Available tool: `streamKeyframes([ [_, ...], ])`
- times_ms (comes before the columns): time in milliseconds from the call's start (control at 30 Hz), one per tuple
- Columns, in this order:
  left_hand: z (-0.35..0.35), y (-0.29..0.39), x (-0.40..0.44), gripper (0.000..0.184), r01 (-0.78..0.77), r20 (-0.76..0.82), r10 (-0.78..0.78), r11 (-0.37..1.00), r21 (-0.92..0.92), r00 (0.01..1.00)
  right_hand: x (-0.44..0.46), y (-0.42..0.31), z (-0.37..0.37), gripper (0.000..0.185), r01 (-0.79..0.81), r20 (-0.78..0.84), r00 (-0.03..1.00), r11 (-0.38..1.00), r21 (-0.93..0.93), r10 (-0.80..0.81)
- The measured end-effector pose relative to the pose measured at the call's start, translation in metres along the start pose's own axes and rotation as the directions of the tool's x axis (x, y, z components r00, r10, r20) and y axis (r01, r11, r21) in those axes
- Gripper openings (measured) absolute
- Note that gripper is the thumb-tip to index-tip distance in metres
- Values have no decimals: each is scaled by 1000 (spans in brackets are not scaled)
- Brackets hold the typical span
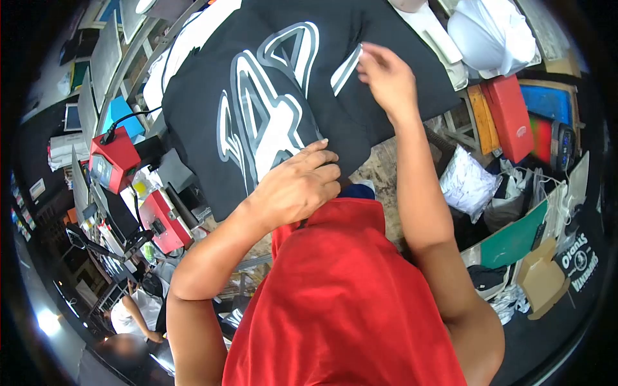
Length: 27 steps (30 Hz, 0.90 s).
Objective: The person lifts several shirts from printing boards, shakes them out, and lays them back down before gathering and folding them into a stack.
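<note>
A black cloth, apparently a garment point(193, 116), lies spread in front of me and bears a large white-and-grey graphic point(277, 128). My left hand point(299, 183) rests palm down over the graphic's lower end, fingers laid out on the cloth. Higher up on the right, my right hand point(388, 80) has thumb and fingers closed at the upper end of a narrow white-and-grey strip point(346, 72). Whether the strip is loose or attached to the cloth, I cannot tell. Creases run through the fabric around it.
On the left stand a red box-shaped device point(114, 157) with a black cable and a red case point(164, 220). To the right are a white cap point(489, 35), a red box point(508, 119), a plastic-wrapped packet point(470, 183) and an open cardboard box point(542, 278). Another person point(136, 313) is at lower left.
</note>
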<state>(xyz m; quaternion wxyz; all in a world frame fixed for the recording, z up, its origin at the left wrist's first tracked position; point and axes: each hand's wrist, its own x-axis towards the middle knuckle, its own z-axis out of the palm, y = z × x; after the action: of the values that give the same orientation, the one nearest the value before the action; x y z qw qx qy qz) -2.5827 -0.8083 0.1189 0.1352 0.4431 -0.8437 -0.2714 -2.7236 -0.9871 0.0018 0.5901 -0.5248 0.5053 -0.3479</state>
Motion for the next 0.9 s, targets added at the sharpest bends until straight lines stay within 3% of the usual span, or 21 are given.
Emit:
streamKeyframes([
  [100, 4, 2, -1, 15, 1, 19, -1, 1000, -1, 1000, 47, 2, 46, 45, 68, -14, 997, 985, -157, -71],
  [133, -2, 4, 1, 14, -25, -56, 25, 1000, 2, 998, 54, -11, 57, 47, 82, -7, 996, 972, -219, -86],
  [167, -7, 5, 4, 14, -52, -128, 52, 999, 9, 990, 55, -30, 63, 56, -65, 186, 981, 994, 85, 48],
  [200, -9, 7, 3, 14, -50, -119, 51, 999, 8, 992, 53, -40, 69, 67, -269, 401, 908, 900, 342, 119],
  [267, -12, 10, 4, 13, -154, -252, 152, 988, 14, 956, 62, -33, 79, 67, -388, 546, 828, 833, 395, 127],
  [300, -9, 9, 4, 13, -153, -195, 147, 988, -15, 970, 76, -29, 82, 64, -189, 502, 856, 978, 86, 122],
  [333, -3, 7, 2, 13, -148, -196, 142, 989, -17, 970, 80, -34, 82, 61, 19, 464, 880, 968, -249, 102],
  [400, 9, 0, -1, 13, -130, -77, 130, 991, -6, 989, 85, -53, 63, 57, 270, 436, 899, 737, -619, 37],
  [433, 10, -1, -3, 12, -127, -60, 125, 992, -16, 990, 94, -40, 62, 48, 246, 319, 947, 703, -668, -28],
  [467, 10, -3, -4, 12, -123, -65, 122, 992, -18, 990, 124, 10, 72, 43, 368, 257, 930, 687, -626, -264],
  [500, 10, -4, -6, 11, -140, -53, 138, 990, -27, 989, 99, -26, 54, 48, 153, 229, 971, 921, -359, -72],
  [533, 10, -4, -9, 10, -155, -40, 154, 987, -36, 987, 72, -70, 38, 56, -116, 262, 957, 992, -50, 125],
  [567, 10, -5, -10, 10, -152, -40, 150, 988, -38, 988, 76, -71, 39, 73, -159, 282, 948, 987, 19, 147],
  [600, 10, -5, -11, 10, -157, -31, 155, 986, -53, 987, 86, -56, 45, 73, -164, 283, 947, 986, 20, 152],
  [667, 10, -4, -15, 9, -162, -16, 161, 984, -79, 987, 106, -9, 56, 78, -30, 352, 931, 982, -186, 95],
  [700, 9, -4, -15, 9, -142, -16, 141, 986, -83, 990, 94, -29, 45, 67, -286, 435, 865, 958, 16, 251],
  [733, 8, -5, -16, 9, -124, -18, 123, 988, -88, 992, 103, -19, 28, 48, -429, 654, 739, 862, 271, 162],
  [800, 2, -10, -24, 12, -105, -7, 105, 988, -112, 994, 101, -6, -12, 34, -485, 708, 700, 792, 372, 96],
  [833, -5, -6, -25, 16, 16, 57, -7, 987, -159, 998, 100, -3, -24, 31, -517, 721, 677, 794, 321, 148],
  [867, -14, -1, -24, 20, 142, 129, -118, 970, -197, 985, 105, 0, -28, 32, -420, 656, 698, 906, 49, 288],
  [900, -32, 7, -14, 28, 241, 191, -200, 945, -221, 961, 102, -7, -23, 29, -343, 547, 778, 938, -42, 309],
])
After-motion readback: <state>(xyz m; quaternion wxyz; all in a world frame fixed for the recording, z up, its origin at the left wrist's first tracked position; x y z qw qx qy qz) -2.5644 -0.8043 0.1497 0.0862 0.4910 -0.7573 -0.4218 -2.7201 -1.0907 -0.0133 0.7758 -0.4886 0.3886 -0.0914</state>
